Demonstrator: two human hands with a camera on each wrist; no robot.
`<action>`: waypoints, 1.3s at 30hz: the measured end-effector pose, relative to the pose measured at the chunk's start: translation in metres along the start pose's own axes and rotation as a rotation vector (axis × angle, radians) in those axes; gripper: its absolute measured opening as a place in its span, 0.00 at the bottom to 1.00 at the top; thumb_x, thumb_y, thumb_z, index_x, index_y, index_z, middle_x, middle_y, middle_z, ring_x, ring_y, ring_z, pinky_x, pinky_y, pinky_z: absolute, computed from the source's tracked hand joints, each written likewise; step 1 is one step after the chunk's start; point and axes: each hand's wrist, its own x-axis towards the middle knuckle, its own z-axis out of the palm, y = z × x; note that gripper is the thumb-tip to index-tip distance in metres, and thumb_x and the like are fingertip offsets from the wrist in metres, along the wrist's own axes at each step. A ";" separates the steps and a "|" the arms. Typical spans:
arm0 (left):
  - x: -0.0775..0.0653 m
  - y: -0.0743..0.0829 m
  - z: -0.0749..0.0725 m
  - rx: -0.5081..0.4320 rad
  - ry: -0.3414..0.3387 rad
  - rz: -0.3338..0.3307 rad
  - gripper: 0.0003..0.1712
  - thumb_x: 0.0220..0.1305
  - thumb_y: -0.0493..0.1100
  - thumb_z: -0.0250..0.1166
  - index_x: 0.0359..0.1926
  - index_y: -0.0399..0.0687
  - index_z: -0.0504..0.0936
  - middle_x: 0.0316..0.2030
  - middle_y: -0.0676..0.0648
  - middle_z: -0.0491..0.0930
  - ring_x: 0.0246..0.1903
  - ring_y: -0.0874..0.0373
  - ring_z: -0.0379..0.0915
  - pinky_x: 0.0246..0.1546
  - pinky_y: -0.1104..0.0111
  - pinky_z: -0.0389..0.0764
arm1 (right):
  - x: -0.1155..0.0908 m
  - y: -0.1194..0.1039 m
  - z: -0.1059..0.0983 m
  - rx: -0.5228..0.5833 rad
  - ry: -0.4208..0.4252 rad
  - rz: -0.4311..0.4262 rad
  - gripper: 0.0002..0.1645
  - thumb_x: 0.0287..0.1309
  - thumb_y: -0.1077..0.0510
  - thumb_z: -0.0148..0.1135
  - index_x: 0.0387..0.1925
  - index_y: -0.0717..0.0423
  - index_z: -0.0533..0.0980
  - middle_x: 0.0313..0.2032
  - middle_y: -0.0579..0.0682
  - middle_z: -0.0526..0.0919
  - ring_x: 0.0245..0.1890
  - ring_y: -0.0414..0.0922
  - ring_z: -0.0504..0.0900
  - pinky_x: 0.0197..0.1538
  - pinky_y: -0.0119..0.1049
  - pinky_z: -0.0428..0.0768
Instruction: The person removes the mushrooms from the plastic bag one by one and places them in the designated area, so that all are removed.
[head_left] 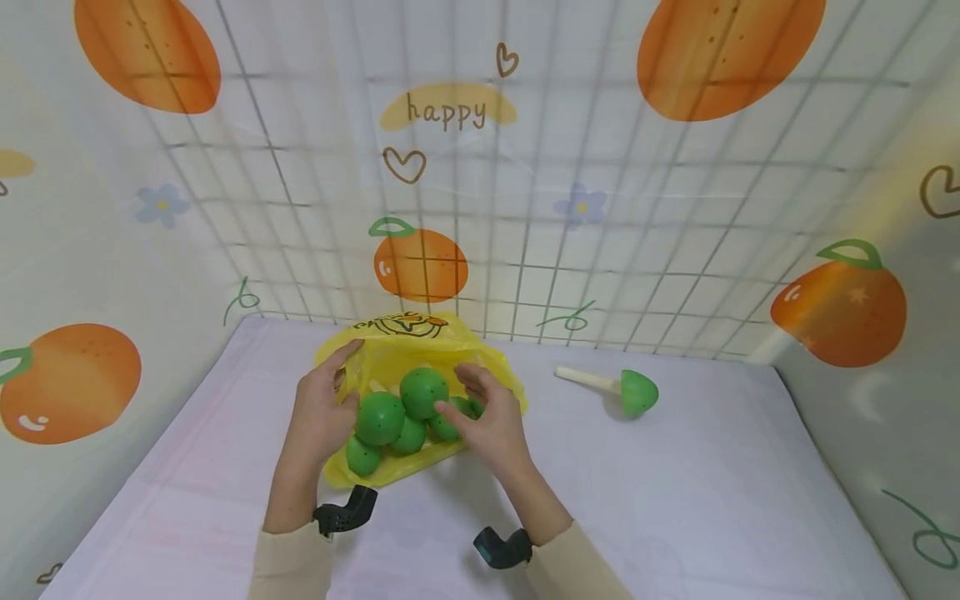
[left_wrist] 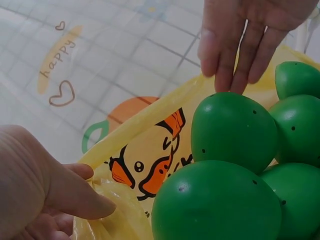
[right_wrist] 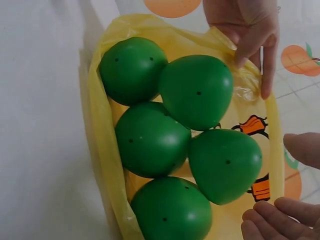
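Observation:
A yellow plastic bag (head_left: 375,354) with a printed duck face lies with its mouth spread open, several green toy mushroom caps (head_left: 424,393) with small black dots inside it. My left hand (head_left: 322,412) pinches the bag's left edge; in the left wrist view the film is bunched under the thumb (left_wrist: 97,202). On the opposite side, my right hand (head_left: 498,421) is held with fingers spread at the bag's right edge. In the right wrist view a gap shows between its thumb (right_wrist: 304,149) and fingers (right_wrist: 280,220). The caps hide whatever lies beneath them.
A toy mushroom (head_left: 637,394) with a green cap and pale stem lies on the white tabletop (head_left: 697,492), right of the bag. Behind the table hangs a sheet (head_left: 600,275) printed with oranges, in front of a wire grid.

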 end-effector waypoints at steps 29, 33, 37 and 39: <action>0.001 -0.001 -0.001 -0.003 0.001 -0.007 0.42 0.64 0.20 0.55 0.78 0.46 0.68 0.73 0.35 0.69 0.68 0.40 0.70 0.66 0.48 0.75 | 0.010 0.012 0.028 -0.131 -0.010 0.069 0.45 0.53 0.56 0.83 0.69 0.62 0.73 0.62 0.57 0.81 0.61 0.56 0.79 0.65 0.54 0.78; 0.001 -0.001 -0.001 -0.004 0.002 0.001 0.42 0.64 0.20 0.55 0.78 0.46 0.68 0.72 0.35 0.71 0.66 0.42 0.73 0.64 0.50 0.77 | 0.011 0.013 0.031 -0.145 0.005 0.056 0.44 0.53 0.57 0.83 0.68 0.63 0.74 0.61 0.58 0.81 0.60 0.56 0.80 0.64 0.53 0.79; 0.001 -0.002 -0.001 -0.009 0.006 0.013 0.42 0.64 0.19 0.54 0.78 0.45 0.68 0.70 0.35 0.72 0.63 0.43 0.76 0.61 0.52 0.79 | 0.012 0.013 0.032 -0.148 0.018 0.042 0.41 0.54 0.59 0.82 0.68 0.64 0.75 0.61 0.59 0.82 0.59 0.56 0.81 0.63 0.52 0.80; 0.001 -0.003 -0.001 -0.014 0.006 0.014 0.42 0.63 0.19 0.54 0.78 0.45 0.68 0.70 0.36 0.73 0.62 0.43 0.77 0.60 0.52 0.80 | 0.012 0.013 0.032 -0.145 0.021 0.040 0.40 0.55 0.59 0.81 0.67 0.64 0.75 0.61 0.59 0.82 0.59 0.56 0.82 0.63 0.52 0.80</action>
